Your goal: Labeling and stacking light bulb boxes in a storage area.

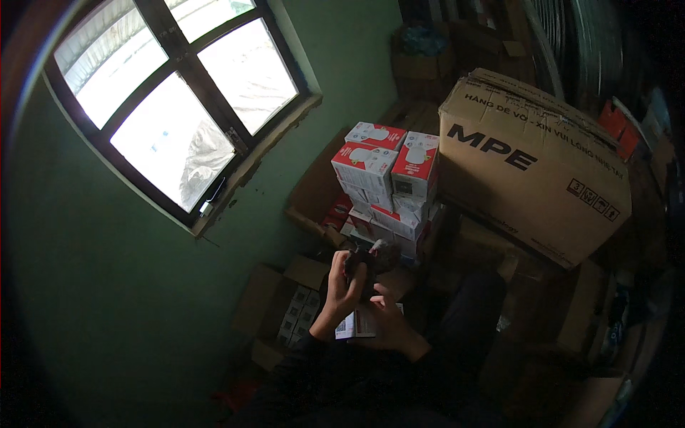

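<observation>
My left hand (342,292) has its fingers closed around a small dark object (360,265), whose details are lost in shadow. My right hand (392,321) is just below and to the right, fingers curled; whatever its fingertips grip is unclear. A pale crumpled bundle (385,251), possibly plastic, sits just beyond the dark object. Under my hands lies a white printed item (346,324), partly covered by them. Directly ahead, red and white small boxes (364,168) are stacked several high.
A large cardboard carton (528,192) fills the right. An open carton of small white boxes (253,307) is at lower left, beside a green wall (135,285) with a bright window (164,143). More cartons (421,68) stand at the back.
</observation>
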Motion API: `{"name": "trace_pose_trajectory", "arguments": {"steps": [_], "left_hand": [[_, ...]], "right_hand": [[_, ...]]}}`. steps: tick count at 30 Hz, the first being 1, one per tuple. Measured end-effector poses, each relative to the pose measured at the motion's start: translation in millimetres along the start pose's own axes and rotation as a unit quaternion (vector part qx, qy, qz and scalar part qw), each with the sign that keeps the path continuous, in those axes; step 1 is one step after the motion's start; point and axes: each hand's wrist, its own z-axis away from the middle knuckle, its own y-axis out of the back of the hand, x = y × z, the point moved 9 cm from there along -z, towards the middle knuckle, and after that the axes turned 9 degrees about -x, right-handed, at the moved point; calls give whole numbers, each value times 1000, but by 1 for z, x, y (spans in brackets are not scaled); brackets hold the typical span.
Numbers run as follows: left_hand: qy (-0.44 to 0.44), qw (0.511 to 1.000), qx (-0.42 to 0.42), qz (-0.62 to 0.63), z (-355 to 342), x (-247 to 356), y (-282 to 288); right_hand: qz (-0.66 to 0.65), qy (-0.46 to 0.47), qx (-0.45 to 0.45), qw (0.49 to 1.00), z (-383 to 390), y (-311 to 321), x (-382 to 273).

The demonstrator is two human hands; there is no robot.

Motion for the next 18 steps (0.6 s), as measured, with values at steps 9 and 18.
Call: {"name": "trace_pose_trajectory", "arguments": {"steps": [9,18], "left_hand": [[79,905,-272,-316,16,-48,-34],[75,953,-194,-221,34,-45,-32]], "right_hand": [[71,-5,3,997,-2,8,0],[-8,-69,97,993,-2,34,23]]}}
